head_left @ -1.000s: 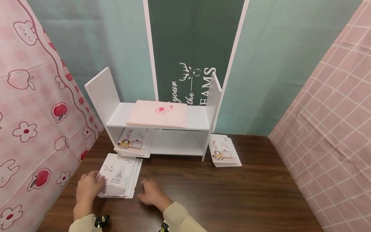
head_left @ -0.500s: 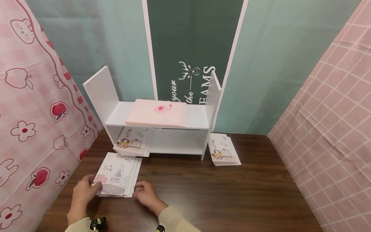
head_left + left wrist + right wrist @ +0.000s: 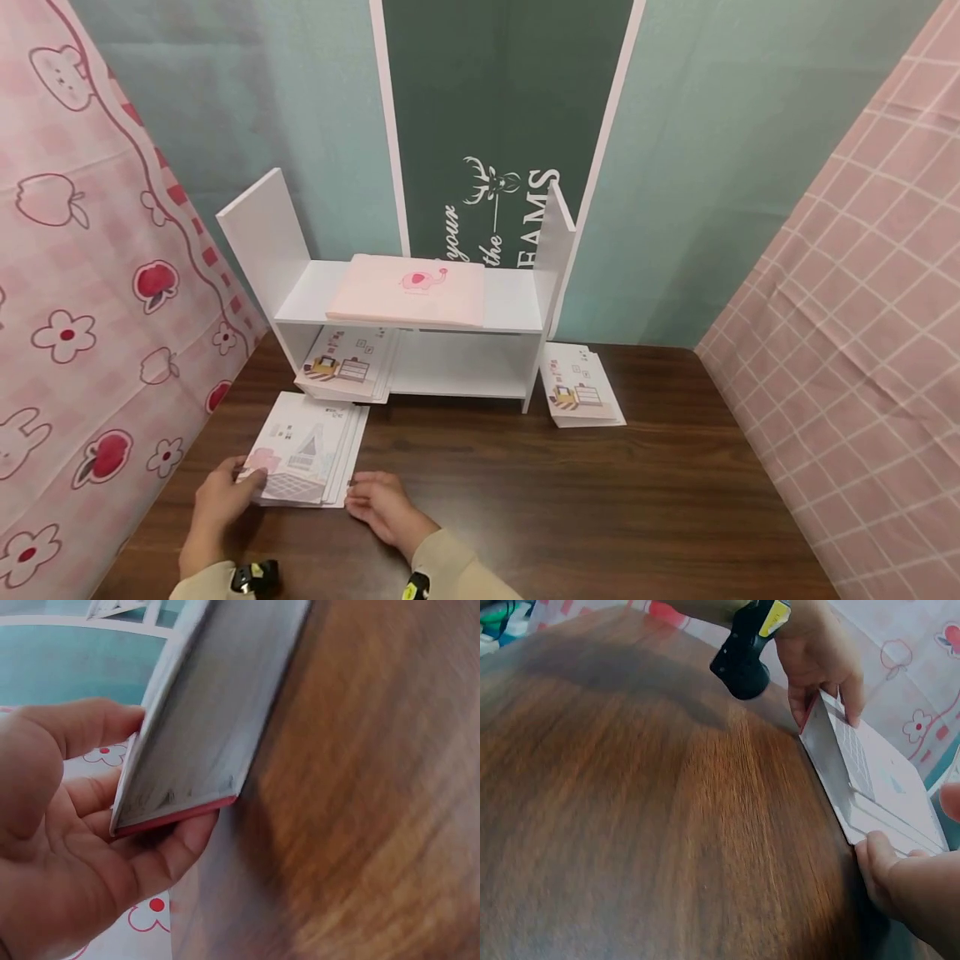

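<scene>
A thick white book [image 3: 296, 450] with a pale house drawing lies on the table before the shelf's left end. Its fore-edge steps out at the right side. My left hand [image 3: 219, 502] grips the near left corner, thumb on the cover. In the left wrist view, fingers [image 3: 187, 840] curl beneath the red spine edge. My right hand [image 3: 386, 508] is at the opposite side. Its fingertips [image 3: 877, 841] touch the book's lower right edge in the right wrist view, with the thumb held away from the cover.
A white two-level shelf [image 3: 517, 300] stands at the back. A pink elephant-print book [image 3: 405, 292] lies on its upper board. Another printed book [image 3: 345, 367] pokes out of the lower left, and a similar book [image 3: 577, 387] lies right of the shelf. Patterned cloths [image 3: 847, 250] border the table.
My left hand has slid down and left to the book's near corner. My right hand has moved left, from apart to the book's right edge, its fingers straighter. The book stays about in place.
</scene>
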Available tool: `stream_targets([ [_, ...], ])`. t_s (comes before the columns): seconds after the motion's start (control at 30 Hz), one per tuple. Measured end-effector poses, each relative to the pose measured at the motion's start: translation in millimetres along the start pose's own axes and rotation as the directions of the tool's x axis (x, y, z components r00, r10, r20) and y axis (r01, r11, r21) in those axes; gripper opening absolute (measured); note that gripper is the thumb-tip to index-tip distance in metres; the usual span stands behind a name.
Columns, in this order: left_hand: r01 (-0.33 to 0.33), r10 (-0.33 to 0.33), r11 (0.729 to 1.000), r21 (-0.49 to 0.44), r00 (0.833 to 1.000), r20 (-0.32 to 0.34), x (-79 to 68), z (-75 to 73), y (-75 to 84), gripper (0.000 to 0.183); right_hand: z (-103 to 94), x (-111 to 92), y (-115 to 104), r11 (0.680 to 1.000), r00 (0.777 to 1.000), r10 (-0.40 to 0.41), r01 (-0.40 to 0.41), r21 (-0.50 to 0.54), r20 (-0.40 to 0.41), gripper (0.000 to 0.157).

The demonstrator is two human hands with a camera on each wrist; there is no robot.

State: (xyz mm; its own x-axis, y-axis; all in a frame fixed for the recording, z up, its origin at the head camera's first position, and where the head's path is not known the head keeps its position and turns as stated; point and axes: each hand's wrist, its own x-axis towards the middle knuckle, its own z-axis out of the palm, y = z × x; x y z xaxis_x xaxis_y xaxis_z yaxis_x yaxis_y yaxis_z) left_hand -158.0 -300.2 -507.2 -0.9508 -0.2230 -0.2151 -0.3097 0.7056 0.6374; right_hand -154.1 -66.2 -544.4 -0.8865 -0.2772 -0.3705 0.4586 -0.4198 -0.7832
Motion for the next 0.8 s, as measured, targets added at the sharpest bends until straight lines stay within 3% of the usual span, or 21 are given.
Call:
stream_targets([
  [0.23, -0.016, 0.020, 0.997, -0.078, 0.999, 0.045, -0.3, -5.5, 0.8, 0.057, 3.2, 0, -2, 0.999, 1.000, -0.019, 0.019, 0.026, -0.023, 0.035],
  [0.37, -0.040, 0.063, 0.977, -0.212, 0.992, 0.107, -1.8, -9.3, 2.0, 0.055, 4.6, 0, -5, 1.000, 0.999, -0.027, 0.026, -0.013, -0.045, 0.033],
  [0.47, -0.009, 0.057, 0.955, -0.296, 0.986, 0.154, -3.9, -10.9, -0.1, 0.056, 5.2, 0, -6, 1.000, 0.998, -0.023, 0.022, -0.018, -0.051, 0.036],
  [0.8, 0.030, 0.036, 0.933, -0.357, 0.984, 0.174, -8.5, -9.1, -7.2, 0.056, 5.5, 0, -4, 0.999, 0.998, -0.014, 0.012, -0.035, -0.056, 0.029],
])
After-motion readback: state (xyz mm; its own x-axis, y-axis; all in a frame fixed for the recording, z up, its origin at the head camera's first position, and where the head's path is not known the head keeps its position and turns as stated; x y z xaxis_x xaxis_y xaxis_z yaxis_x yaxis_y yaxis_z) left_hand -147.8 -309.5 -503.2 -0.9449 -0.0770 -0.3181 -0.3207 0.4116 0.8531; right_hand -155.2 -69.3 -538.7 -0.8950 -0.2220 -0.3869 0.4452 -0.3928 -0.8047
